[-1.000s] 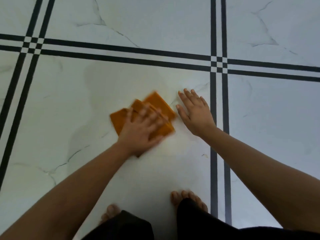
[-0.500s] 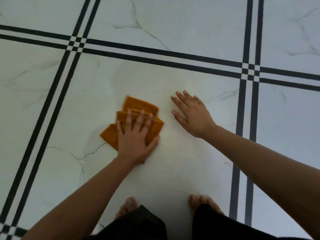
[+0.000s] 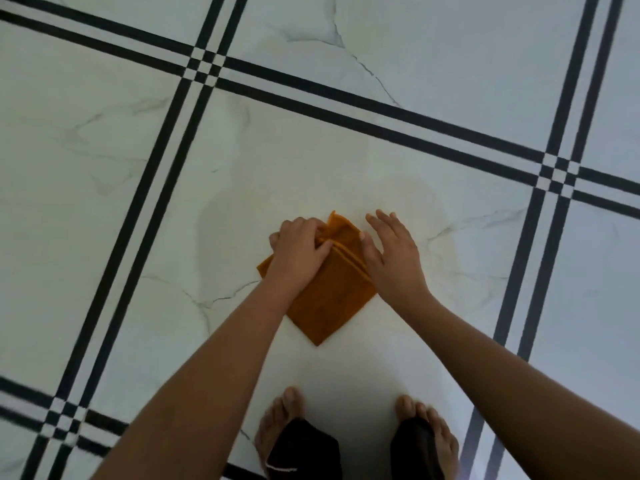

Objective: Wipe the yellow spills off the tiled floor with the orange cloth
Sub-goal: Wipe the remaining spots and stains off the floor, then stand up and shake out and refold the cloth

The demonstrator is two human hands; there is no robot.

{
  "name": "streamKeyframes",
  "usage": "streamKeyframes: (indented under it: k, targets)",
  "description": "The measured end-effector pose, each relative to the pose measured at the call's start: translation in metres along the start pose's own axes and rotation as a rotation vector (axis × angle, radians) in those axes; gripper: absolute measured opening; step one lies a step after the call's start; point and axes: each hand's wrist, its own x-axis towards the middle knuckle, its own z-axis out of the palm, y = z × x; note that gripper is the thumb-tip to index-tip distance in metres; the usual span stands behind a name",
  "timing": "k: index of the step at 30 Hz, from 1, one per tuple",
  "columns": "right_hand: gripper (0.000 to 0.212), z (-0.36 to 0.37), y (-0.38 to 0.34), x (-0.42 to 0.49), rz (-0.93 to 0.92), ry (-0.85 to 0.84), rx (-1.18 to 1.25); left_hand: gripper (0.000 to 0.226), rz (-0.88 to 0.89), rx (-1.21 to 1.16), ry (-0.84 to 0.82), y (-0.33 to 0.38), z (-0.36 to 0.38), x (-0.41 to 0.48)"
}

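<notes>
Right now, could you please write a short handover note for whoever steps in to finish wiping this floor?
Left hand: curled on the folded edges of the orange cloth, apparently gripping them.
Right hand: open and flat, fingers spread, its inner edge over the cloth's right side, the rest on the tile.
Cloth: folded, lying flat on the white tile between the hands, just ahead of the bare feet.
Done: no bright yellow spill shows on the visible tile; only a faint smear-like sheen around the cloth.
Left: check under the cloth and beyond the black lines for residue, then wipe any found.
</notes>
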Motion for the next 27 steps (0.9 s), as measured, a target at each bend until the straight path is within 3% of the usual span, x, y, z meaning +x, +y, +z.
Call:
streamKeyframes:
  k: [7, 12, 20, 24, 27]
  targets:
    - [0.039, -0.056, -0.046, -0.008, 0.182, -0.089, 0.117, 0.023, -0.086, -0.297, -0.117, 0.031, -0.054, -0.040]
    - [0.038, -0.116, -0.098, -0.032, 0.110, -0.349, 0.182, 0.022, -0.049, -0.382, -0.116, 0.063, -0.119, -0.098]
    - [0.017, -0.305, -0.269, -0.098, 0.025, -0.380, 0.225, 0.017, -0.056, -0.521, 0.057, 0.163, -0.338, -0.203]
    - [0.016, -0.415, -0.381, -0.137, -0.131, -0.342, 0.214, 0.017, -0.026, -0.562, 0.183, 0.219, -0.472, -0.267]
    - [0.016, -0.458, -0.435, -0.149, -0.234, -0.334, 0.191, 0.019, -0.019, -0.619, 0.281, 0.241, -0.527, -0.294]
